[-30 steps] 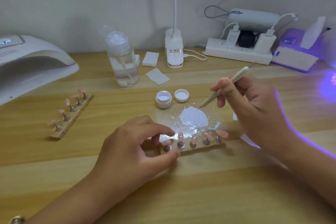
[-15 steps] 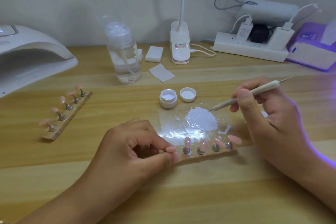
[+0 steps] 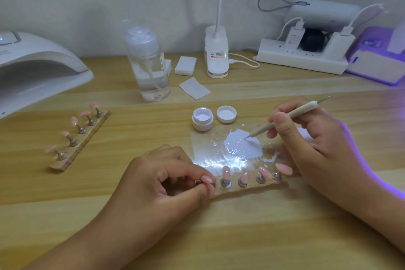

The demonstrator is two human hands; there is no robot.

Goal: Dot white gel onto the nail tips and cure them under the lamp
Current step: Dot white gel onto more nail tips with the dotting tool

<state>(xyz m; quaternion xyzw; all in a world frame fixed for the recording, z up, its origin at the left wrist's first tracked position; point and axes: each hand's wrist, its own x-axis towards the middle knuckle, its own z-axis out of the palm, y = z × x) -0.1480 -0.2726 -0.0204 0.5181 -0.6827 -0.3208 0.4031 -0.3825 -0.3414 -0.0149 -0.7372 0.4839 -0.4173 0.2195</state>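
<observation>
"Head view, fingers first: what are they clamped on?"
"The right hand (image 3: 311,138) pinches the dotting tool (image 3: 285,119) between thumb and fingers (image 3: 282,121), like a pen. Its point seems to touch the white gel pool (image 3: 241,148) near the pool's one o'clock edge. The left hand (image 3: 157,184) curls its fingertips (image 3: 186,170) round the end nail tip (image 3: 207,179), at nine o'clock on the near stand (image 3: 252,189)."
"How do I load well?"
"I'd take only a small bead from the pool's edge and lift straight up. The left pinch should steady that tip so the stand, at six o'clock of the pool, can't slide."
"And curing?"
"The lamp (image 3: 43,68) sits at ten o'clock, well apart. I'd carry the stand level."
</observation>
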